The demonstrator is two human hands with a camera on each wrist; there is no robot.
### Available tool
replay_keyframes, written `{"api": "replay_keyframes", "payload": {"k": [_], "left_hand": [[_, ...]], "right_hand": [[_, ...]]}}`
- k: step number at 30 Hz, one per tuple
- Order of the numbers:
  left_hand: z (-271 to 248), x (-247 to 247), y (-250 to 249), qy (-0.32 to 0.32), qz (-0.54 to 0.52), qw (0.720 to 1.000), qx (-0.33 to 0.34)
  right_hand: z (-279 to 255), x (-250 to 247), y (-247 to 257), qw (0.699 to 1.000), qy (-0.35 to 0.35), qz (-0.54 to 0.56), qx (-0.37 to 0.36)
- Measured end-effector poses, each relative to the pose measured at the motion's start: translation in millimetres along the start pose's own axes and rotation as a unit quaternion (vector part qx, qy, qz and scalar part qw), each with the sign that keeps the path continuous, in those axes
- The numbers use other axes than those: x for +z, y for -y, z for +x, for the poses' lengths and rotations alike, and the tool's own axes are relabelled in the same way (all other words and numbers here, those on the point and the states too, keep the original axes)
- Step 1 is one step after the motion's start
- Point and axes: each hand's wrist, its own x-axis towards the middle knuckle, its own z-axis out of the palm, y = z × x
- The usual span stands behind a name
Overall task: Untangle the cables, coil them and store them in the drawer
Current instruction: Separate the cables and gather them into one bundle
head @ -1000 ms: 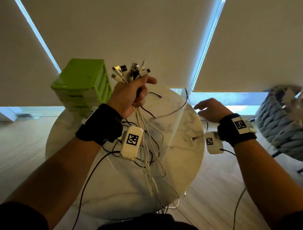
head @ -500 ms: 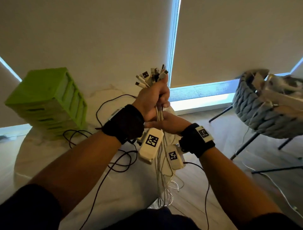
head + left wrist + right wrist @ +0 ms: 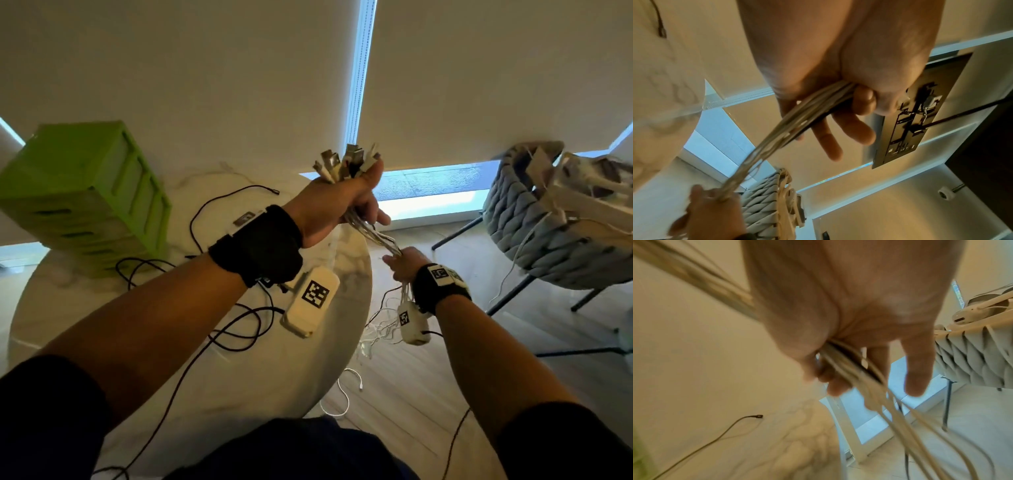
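Above the marble worktop, head view: left hand grips the cable bundle below its plugs, right hand closed around it lower down; green drawer unit stands left. Left wrist view: fingers curl round the strands. Right wrist view: cables pass through the fist

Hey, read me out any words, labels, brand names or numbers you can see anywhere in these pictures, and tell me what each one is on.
No readable text in any view.
White wrist units and the right wristband tag: only black-and-white square marker patterns, no letters.
Dark wall panel: small white marks, too small to read.
Cable plugs: no legible markings.
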Motion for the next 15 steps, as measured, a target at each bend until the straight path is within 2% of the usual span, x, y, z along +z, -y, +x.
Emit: {"api": "replay_keyframes", "payload": {"k": [3,4,5,6,7,9,10,11,12,13,15], "left_hand": [[7,1,6,-0.038,-0.014,0.999,-0.01],[9,0,7,-0.048,-0.025,0.998,-0.011],[11,-2,8,-0.056,-0.023,0.998,-0.008],[12,-4,9,-0.062,-0.008,0.998,-0.005],[12,-5,11,-0.066,0.01,0.998,-0.003],[12,-6,17,-0.071,0.019,0.997,0.002],[12,-6,22,-0.072,0.006,0.997,0.0],[11,-7,27,-0.076,-0.008,0.997,-0.007],[10,-8,31,-0.084,-0.019,0.996,-0.021],[8,-10,36,-0.093,-0.032,0.994,-0.04],[3,-15,44,-0.106,-0.075,0.989,-0.077]], "right_hand": [[1,-2,-17,0.974,-0.224,0.024,0.021],[-3,-4,-22,0.959,-0.28,0.045,0.015],[-2,-3,-27,0.95,-0.308,0.056,0.001],[-3,-1,-30,0.954,-0.292,0.059,-0.016],[-1,3,-33,0.971,-0.23,0.054,-0.037],[-2,9,-32,0.999,-0.011,0.005,-0.047],[-6,6,-28,0.995,0.091,-0.028,-0.042],[-9,1,-20,0.987,0.148,-0.032,-0.053],[-13,-6,-9,0.983,0.156,0.002,-0.092],[-21,-13,4,0.978,0.127,0.075,-0.148],[-43,-31,36,0.933,0.033,0.264,-0.242]]}}
